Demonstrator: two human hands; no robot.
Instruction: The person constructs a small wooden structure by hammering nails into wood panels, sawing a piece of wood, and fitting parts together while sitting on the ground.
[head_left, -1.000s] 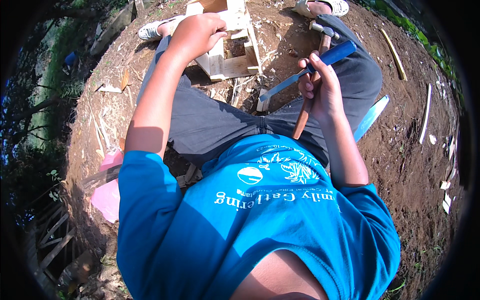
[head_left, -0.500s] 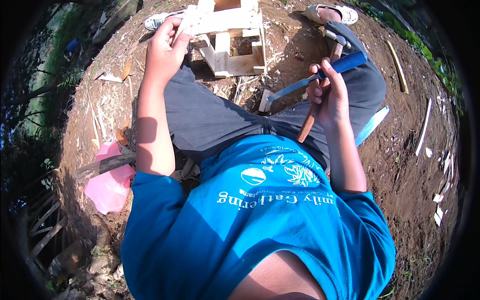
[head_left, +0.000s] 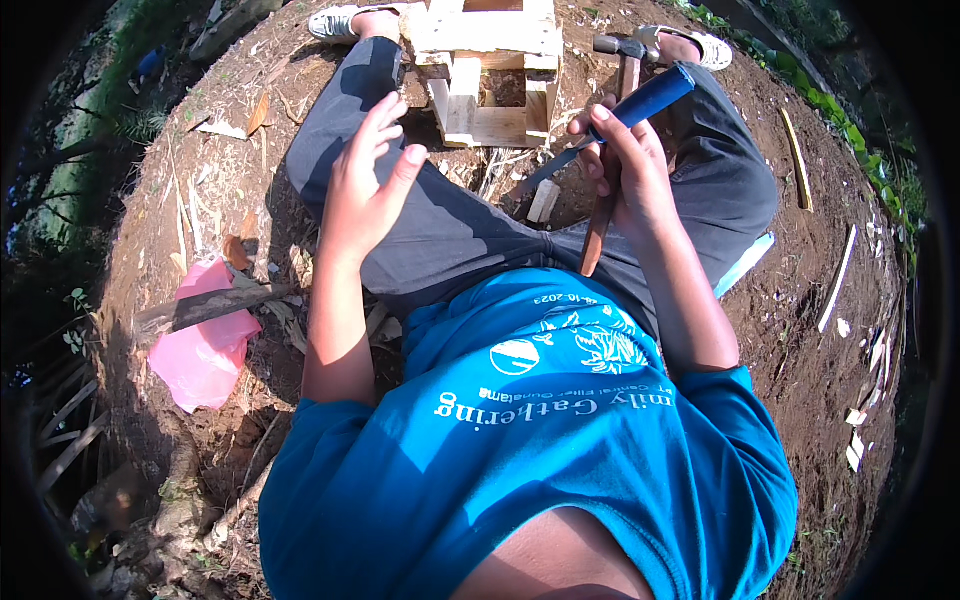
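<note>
My right hand [head_left: 635, 165] grips two tools together: a chisel [head_left: 655, 95] with a blue handle, its blade slanting down to the left, and a hammer [head_left: 598, 230] with a brown wooden handle. The hammer's metal head points away from me, near my right shoe. Above my left thigh, my left hand [head_left: 365, 190] is raised with fingers and thumb apart, holding nothing. A pale wooden frame [head_left: 485, 35] of nailed slats stands on the ground between my feet, apart from both hands. Its far end is cut off by the picture's edge.
A small wood block [head_left: 543, 201] lies between my legs. On the left, a dark stick [head_left: 215, 306] crosses a pink plastic bag [head_left: 205, 365]. Wood strips [head_left: 797, 160] and shavings are scattered over the soil. A light blue object [head_left: 745, 265] shows beside my right thigh.
My left hand has come away from the wooden frame's near left corner, back toward me, and opened. The right hand has moved slightly left, still holding the chisel and hammer.
</note>
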